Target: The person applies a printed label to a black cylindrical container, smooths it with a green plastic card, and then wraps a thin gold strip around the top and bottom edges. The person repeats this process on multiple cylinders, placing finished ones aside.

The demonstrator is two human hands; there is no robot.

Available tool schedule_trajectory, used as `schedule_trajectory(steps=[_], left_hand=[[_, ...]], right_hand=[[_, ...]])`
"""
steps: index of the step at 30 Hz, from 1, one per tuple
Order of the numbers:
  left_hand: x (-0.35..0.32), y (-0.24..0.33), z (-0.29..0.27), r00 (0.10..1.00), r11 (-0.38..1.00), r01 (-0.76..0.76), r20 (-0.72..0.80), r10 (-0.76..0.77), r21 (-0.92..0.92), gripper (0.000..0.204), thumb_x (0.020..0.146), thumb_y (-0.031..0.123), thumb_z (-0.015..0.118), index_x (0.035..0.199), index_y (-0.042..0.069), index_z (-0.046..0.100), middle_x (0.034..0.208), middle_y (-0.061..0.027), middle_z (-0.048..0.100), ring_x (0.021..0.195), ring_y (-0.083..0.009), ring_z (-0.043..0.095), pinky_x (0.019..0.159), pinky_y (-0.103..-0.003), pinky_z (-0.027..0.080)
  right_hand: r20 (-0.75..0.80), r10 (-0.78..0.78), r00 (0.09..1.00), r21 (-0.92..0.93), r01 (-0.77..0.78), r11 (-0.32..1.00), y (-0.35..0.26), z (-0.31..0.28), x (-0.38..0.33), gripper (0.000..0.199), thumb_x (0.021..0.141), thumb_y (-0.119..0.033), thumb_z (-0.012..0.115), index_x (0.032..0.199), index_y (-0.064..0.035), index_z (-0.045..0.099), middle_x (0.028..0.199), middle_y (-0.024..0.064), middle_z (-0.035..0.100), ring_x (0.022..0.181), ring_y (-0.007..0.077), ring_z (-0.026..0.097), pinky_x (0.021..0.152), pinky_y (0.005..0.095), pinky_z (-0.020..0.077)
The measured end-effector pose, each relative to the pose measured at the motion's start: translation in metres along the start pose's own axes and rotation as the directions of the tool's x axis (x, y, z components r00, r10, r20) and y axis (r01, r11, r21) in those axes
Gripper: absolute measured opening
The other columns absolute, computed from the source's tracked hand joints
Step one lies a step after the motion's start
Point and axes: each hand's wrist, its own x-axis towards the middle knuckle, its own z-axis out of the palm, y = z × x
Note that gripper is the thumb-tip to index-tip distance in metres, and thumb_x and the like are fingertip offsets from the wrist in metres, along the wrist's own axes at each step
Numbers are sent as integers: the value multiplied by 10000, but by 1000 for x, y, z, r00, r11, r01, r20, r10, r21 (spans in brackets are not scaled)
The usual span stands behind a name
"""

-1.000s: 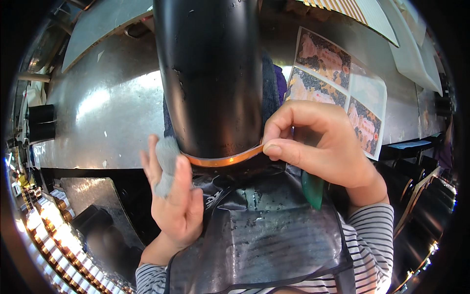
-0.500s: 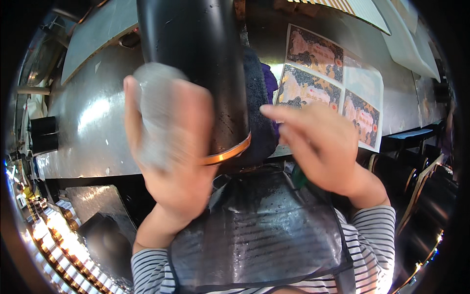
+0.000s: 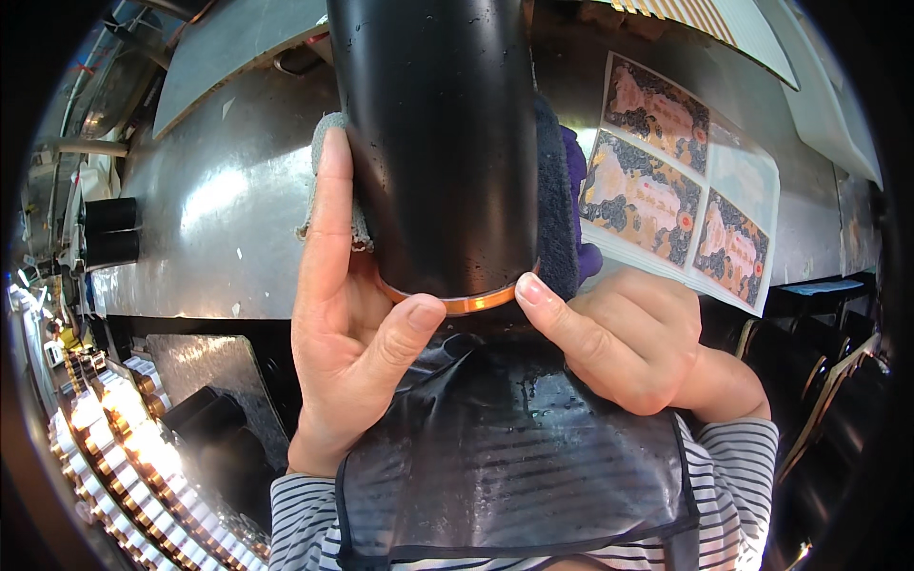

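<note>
A large black cylindrical canister with a gold rim lies lengthwise, its rimmed end toward me. Along its left side my left hand is pressed, fingers stretched forward and thumb at the rim. A grey cloth sticks out behind those fingers, between them and the canister. The thumb of my right hand touches the rim's right corner, while its other fingers curl inward and are partly hidden. Under the canister's right side is a dark blue towel, with purple cloth beside it.
A metal worktable carries a sheet of printed floral labels at the right. Two small black cylinders are at the left. Rows of white and gold cylinders stand lower left. Black canisters fill the right edge.
My left hand, blurred with the cloth over the canister's upper left, has come down against its side. My right thumb has reached the rim. The whole view has shifted a little.
</note>
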Motion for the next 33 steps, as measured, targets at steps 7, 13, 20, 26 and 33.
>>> schedule_trajectory(steps=[7,13,20,26,33], left_hand=[[0,6,13,994,999,50,-96,-49,15,814,799,111,597,1455,-32,138,1448,-198,303,1287,-270,405,1054,-381,367],[-2,4,15,997,996,7,-79,0,92,812,791,53,568,1461,-31,116,1459,-192,287,1295,-267,386,1074,-378,321],[-4,-6,10,993,961,-119,4,122,251,895,798,114,659,1469,-16,80,1494,-153,224,1301,-247,368,1064,-358,320],[-1,2,-9,977,764,-204,83,195,612,1099,604,231,825,1460,-1,176,1499,-135,251,1349,-264,308,1109,-361,262],[12,-8,5,943,538,-287,134,306,793,971,685,35,747,1466,25,170,1423,-248,326,1358,-340,278,1081,-483,224]], right_hand=[[-2,-10,1000,-5,10,1000,2,-2,1,563,547,-81,588,1099,7,661,563,-37,363,460,78,367,373,216,316],[27,-9,1000,-22,10,1000,-1,-3,2,550,554,-69,598,1095,10,659,565,-35,379,462,84,383,374,218,324],[315,771,554,528,-777,343,9,-28,29,218,813,-113,646,1017,-43,678,743,9,626,591,88,529,581,235,465],[130,944,304,673,-726,141,44,-42,-1,246,881,-196,627,1026,3,633,838,30,635,741,67,578,692,218,485],[245,769,590,695,-660,284,-33,-9,34,190,825,-99,697,922,-8,561,875,34,585,780,64,543,705,217,446]])
